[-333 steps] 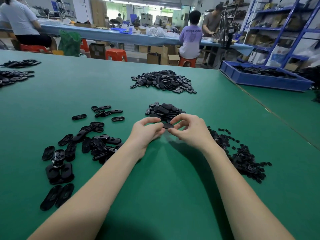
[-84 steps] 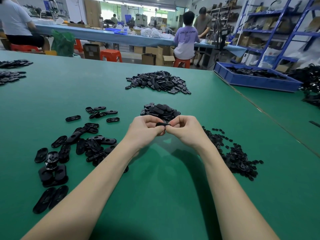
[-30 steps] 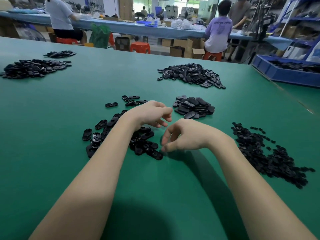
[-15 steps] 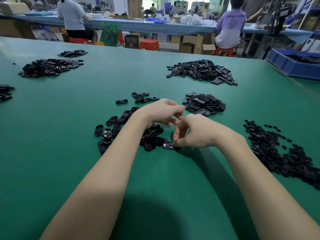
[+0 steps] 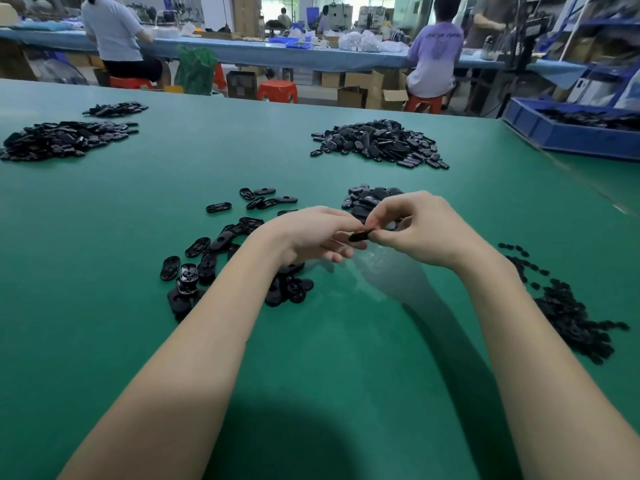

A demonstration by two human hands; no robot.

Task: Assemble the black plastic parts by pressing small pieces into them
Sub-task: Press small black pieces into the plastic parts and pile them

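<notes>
Item: one black plastic part (image 5: pixel 360 235), oval and flat, held clear of the green desk (image 5: pixel 329 375) between the two hands, just in front of the small heap of like parts (image 5: pixel 372 199). Grip, right hand (image 5: pixel 420 233): thumb and curled fingers pinch the part's right end, seemingly to steady it at working height. Grip, left hand (image 5: pixel 320 237): fingertips curl in and meet the part's left end; whether they pinch it or only touch cannot be told. Orientation: the part's long axis runs roughly left to right across the view, the right end tilted slightly up, seen nearly edge-on; which face is uppermost cannot be told. Judged purpose of the hold: supporting both ends leaves the middle free for a small piece to be pressed in; no such piece is visible between the fingers. Stock, arranged by kind within arm's reach: scattered oval shells (image 5: pixel 221 244) at left under the left forearm, small pieces (image 5: pixel 571 317) in a loose drift at right, a larger pile (image 5: pixel 377 142) farther back, further piles (image 5: pixel 62 136) at far left. A blue bin (image 5: pixel 568 135) sits at the desk's right edge.
</notes>
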